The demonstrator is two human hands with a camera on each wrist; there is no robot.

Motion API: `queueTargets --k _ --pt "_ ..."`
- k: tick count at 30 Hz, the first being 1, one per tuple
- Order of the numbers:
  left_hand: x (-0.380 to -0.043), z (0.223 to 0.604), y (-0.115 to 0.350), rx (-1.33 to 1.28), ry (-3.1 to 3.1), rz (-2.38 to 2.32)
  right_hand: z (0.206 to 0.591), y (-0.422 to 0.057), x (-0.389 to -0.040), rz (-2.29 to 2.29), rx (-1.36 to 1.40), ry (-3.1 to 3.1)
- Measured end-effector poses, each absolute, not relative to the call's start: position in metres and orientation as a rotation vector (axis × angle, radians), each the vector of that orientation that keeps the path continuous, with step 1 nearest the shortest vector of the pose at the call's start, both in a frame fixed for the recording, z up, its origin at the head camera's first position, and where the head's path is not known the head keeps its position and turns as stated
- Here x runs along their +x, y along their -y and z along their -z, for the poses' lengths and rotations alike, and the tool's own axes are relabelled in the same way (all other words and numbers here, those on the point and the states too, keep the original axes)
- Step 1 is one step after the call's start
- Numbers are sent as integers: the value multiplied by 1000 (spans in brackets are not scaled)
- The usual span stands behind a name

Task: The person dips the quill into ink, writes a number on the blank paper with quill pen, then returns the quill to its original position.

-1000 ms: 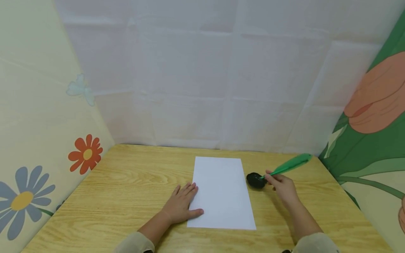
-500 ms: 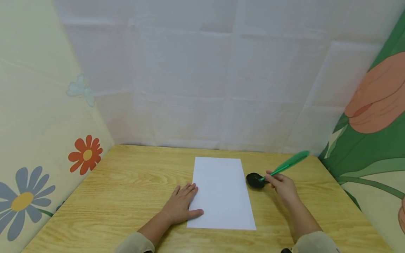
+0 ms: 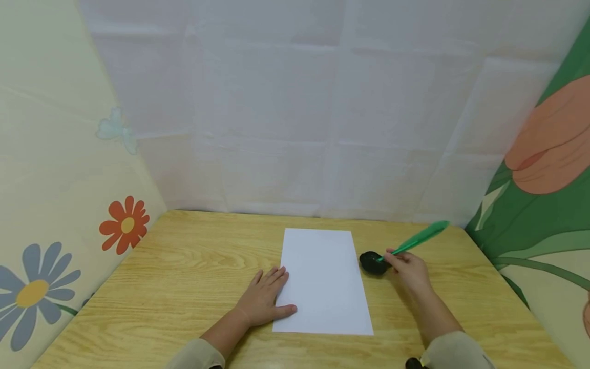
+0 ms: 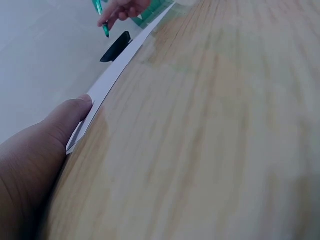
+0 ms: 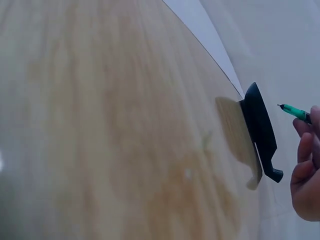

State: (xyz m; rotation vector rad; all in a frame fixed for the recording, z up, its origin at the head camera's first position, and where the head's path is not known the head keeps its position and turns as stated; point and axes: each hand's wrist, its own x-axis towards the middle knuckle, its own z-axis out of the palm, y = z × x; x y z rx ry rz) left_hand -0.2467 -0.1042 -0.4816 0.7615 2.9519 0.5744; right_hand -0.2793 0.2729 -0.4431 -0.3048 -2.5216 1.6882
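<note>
A white sheet of paper (image 3: pixel 322 282) lies on the wooden table. My left hand (image 3: pixel 262 302) rests palm down on its left edge, fingers extended and thumb on the sheet. To the right of the paper sits a small black shallow dish (image 3: pixel 370 263) with a stubby handle, seen side-on in the right wrist view. My right hand (image 3: pixel 412 273) pinches a green feather pen (image 3: pixel 421 238) near its lower end. The pen slants, its feather pointing up and right. In the right wrist view the dark pen tip (image 5: pixel 281 106) hangs above the dish, apart from it.
The wood-grain table (image 3: pixel 184 277) reaches back to a pale creased cloth (image 3: pixel 276 113). Flower-printed panels (image 3: pixel 55 169) stand at both sides. A black round object (image 3: pixel 415 363) shows by the right sleeve.
The feather's upper end has shifted slightly left, and the right hand has moved a little with it. The left hand, paper and dish stay in place.
</note>
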Motion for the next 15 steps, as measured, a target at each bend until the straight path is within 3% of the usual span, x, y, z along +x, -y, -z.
queueTargets --k 15 --pt "-246 480 104 766 -2953 -554 462 -270 -294 -1501 -265 2625"
